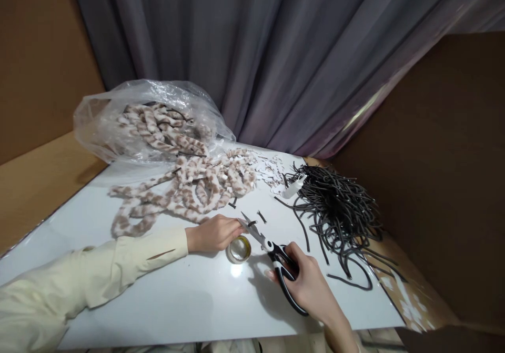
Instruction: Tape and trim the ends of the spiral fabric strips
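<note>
The scissors (269, 246) are over the middle of the table (165, 300), in my right hand (310, 283), which is clamped on their black handles, blades parted a little and slanting away toward my left. A short bit of dark cord (252, 223) shows at the blades. My left hand (215, 233) is right by the blade tips, knuckles up, its fingers close together; I cannot tell whether they pinch that bit. Just below the blades, near my left fingertips, is a roll of tape (248, 249). Beyond the tips lie two loose dark pieces (262, 217). Past my left hand sprawls a heap of fluffy brown-and-white strips (147, 200), and behind it a clear plastic bag (92, 127) has more such strips in it. To the right is a big tangle of dark cords (335, 200), with a small white bottle (292, 188) at its near-left edge and white scraps (270, 169) scattered beside it. A grey curtain (189, 32) hangs behind, with brown panels (426, 174) at both sides.
</note>
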The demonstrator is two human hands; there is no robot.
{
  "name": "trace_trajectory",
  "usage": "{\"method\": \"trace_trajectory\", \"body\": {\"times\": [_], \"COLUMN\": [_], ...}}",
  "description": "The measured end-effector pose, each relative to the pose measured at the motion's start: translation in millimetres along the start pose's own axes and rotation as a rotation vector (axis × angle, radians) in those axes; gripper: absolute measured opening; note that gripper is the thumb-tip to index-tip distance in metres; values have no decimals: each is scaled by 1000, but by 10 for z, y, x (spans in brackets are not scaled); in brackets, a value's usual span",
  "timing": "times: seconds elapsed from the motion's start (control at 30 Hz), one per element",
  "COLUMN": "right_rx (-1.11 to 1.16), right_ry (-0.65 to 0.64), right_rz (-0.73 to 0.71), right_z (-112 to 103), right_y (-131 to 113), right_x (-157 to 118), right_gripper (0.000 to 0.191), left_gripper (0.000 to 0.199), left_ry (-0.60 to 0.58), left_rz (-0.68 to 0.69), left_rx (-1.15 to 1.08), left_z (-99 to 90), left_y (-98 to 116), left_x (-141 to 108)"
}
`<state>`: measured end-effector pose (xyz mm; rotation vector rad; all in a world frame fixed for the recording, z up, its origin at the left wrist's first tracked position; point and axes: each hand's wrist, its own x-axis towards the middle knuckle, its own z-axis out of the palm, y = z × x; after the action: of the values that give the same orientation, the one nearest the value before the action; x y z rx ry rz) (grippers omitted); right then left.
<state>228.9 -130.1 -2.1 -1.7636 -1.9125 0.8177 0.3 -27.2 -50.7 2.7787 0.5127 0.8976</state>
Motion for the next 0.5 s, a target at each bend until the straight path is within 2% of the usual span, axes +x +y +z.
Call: {"method": "trace_trajectory", "body": {"times": [0.5], "right_rx": [60], "right_ry": [-49], "right_rz": [60], "right_z": [58], "right_y": [21], "right_x": [16], "right_gripper": [36], "left_gripper": [32], "left_ry": [53], "left_rz": [-19], "left_rx": [-41], "left_z": [-29], "left_y": [54], "left_x": [13]}}
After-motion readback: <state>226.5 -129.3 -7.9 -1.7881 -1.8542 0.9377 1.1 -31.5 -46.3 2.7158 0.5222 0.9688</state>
